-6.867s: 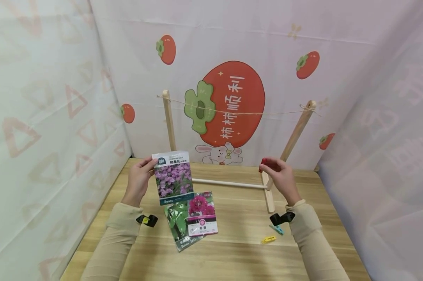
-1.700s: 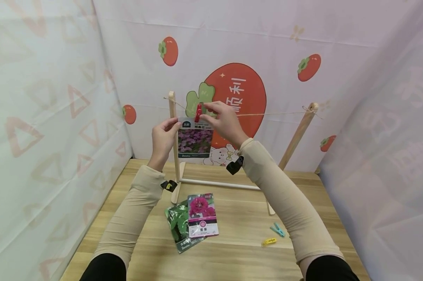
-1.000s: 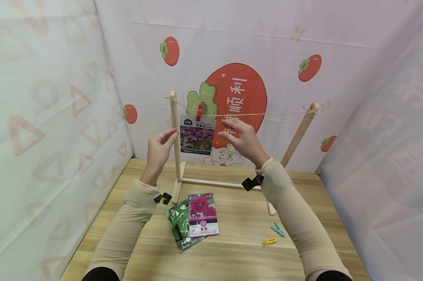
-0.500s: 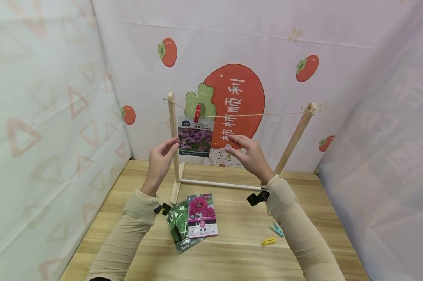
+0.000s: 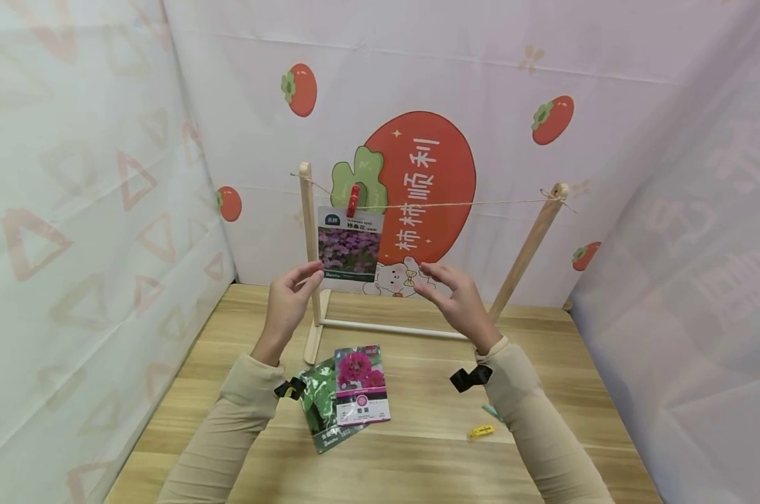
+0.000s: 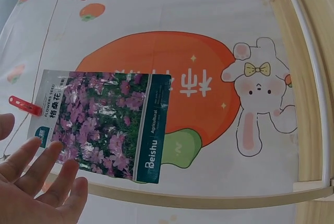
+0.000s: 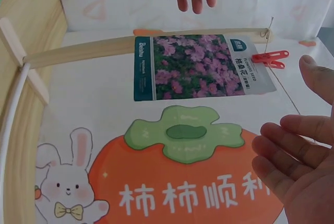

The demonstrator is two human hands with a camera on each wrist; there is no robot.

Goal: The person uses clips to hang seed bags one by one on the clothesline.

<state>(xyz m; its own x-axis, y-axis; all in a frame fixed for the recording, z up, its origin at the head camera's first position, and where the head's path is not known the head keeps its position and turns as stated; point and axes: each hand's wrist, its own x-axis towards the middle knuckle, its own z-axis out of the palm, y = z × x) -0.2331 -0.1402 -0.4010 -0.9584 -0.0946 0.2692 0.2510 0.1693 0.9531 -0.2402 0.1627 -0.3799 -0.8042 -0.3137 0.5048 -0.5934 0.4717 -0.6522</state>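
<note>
- The rectangular, glossy purple-flowered seed packet (image 5: pixel 349 252) is hanging from the thin beige string (image 5: pixel 455 204), near the left wooden post (image 5: pixel 309 217), with a red plastic clothespin (image 5: pixel 353 201) gripping its top edge.
- The left hand (image 5: pixel 289 299) and right hand (image 5: pixel 460 301) are hovering on either side, fingers loosely bent, holding nothing.
- Clipping this packet is looking complete; the next move is probably calling for the magenta-flowered packet (image 5: pixel 362 385), lying over the green-leaf packet (image 5: pixel 319 400), and the yellow plastic clothespin (image 5: pixel 481 432).
</note>
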